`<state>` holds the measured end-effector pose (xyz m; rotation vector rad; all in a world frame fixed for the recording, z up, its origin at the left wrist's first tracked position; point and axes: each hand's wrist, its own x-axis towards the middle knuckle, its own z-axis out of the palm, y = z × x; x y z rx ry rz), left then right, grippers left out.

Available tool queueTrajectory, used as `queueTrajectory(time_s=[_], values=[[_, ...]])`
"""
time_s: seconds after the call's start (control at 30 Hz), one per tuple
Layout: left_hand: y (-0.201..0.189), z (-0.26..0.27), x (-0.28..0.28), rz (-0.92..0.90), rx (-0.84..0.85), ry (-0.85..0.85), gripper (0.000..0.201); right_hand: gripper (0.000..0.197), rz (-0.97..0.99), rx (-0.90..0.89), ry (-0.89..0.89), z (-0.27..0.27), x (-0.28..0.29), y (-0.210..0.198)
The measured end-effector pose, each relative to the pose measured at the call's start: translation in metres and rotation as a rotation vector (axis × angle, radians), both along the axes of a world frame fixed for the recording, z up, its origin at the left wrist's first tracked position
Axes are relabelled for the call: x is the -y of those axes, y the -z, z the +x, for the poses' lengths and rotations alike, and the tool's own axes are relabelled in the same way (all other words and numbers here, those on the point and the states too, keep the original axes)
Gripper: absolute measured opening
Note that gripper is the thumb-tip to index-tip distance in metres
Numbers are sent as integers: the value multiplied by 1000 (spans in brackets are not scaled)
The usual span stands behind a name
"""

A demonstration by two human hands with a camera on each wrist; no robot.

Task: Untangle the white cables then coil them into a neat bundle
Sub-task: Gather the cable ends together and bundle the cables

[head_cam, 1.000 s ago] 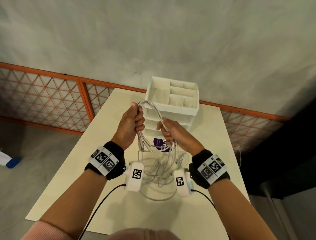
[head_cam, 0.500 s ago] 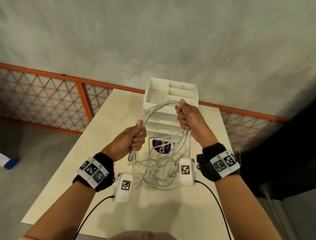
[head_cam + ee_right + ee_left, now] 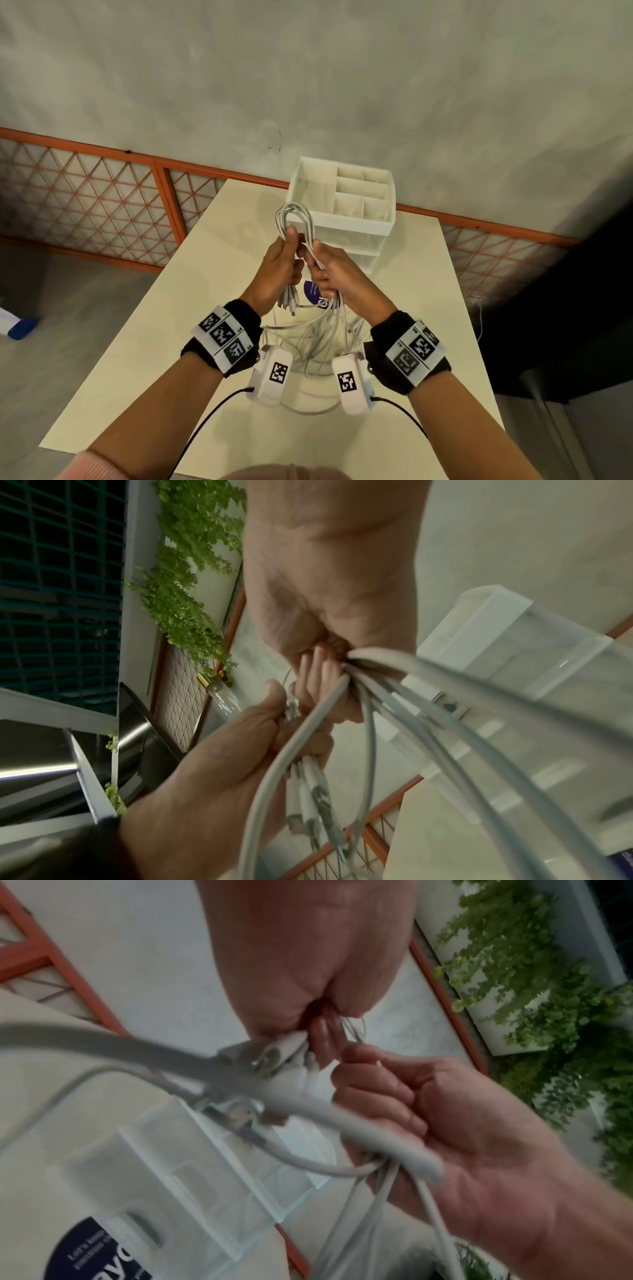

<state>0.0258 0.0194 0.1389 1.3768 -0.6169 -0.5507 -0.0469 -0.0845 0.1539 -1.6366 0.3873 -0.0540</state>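
Note:
Above the table I hold a bunch of white cables (image 3: 294, 219) in both hands. A tight loop of them stands up over my left hand (image 3: 286, 263), which grips the strands in a fist. Their connector ends (image 3: 289, 303) hang below that fist. My right hand (image 3: 325, 274) is pressed against the left and grips the same strands lower down. The slack falls in loose loops (image 3: 315, 349) onto the table between my wrists. In the right wrist view the plugs (image 3: 308, 791) dangle under the left hand (image 3: 222, 764). The left wrist view shows the right hand (image 3: 428, 1110) curled round blurred cable (image 3: 274, 1088).
A white compartment organizer (image 3: 342, 198) with clear drawers stands just behind my hands, a purple sticker (image 3: 312, 291) on its front. The cream table (image 3: 164, 325) ends at an orange lattice railing (image 3: 102, 192). A blue and white object (image 3: 20, 327) lies on the floor at left.
My right hand, raised and apart to the right half a second ago, has come down against the left hand. The wide arc of cable between them has closed into a tight loop.

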Motion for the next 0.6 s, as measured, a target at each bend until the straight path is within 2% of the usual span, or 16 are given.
queueTrajectory(time_s=[0.1, 0.23, 0.37, 0.43, 0.53, 0.6], values=[[0, 3, 1, -5, 1, 8, 39, 43, -8, -30, -17, 0, -2, 2], [-1, 5, 2, -5, 82, 11, 33, 44, -62, -45, -59, 2, 0, -1], [-4, 10, 5, -2, 163, -78, 33, 47, -97, -27, -95, 1, 2, -1], [-8, 15, 5, -26, 162, -136, 32, 45, -146, -22, -179, -4, 9, 1], [-20, 29, -1, -104, 146, -216, 31, 44, -221, -110, -332, -13, 25, 12], [-27, 40, -7, -147, 146, -247, 30, 43, -241, -157, -321, -18, 35, 23]])
